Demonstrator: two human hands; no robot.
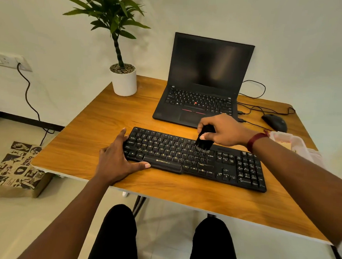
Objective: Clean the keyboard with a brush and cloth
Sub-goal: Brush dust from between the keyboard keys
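Observation:
A black full-size keyboard (184, 156) lies across the middle of the wooden table (98, 125). My right hand (224, 130) grips a black brush (204, 140) upright, its bristles pressed on the keys right of the letter block, near the enter key. My left hand (117, 160) rests on the keyboard's left end, fingers along the far side and thumb against the front edge by the space bar. No cloth is clearly in view.
An open black laptop (201, 85) sits behind the keyboard, with a potted plant (124, 80) to its left and a black mouse (274, 121) with cables to its right. A clear plastic container (291, 142) stands at the table's right edge. A printed paper bag (17, 168) lies on the floor at left.

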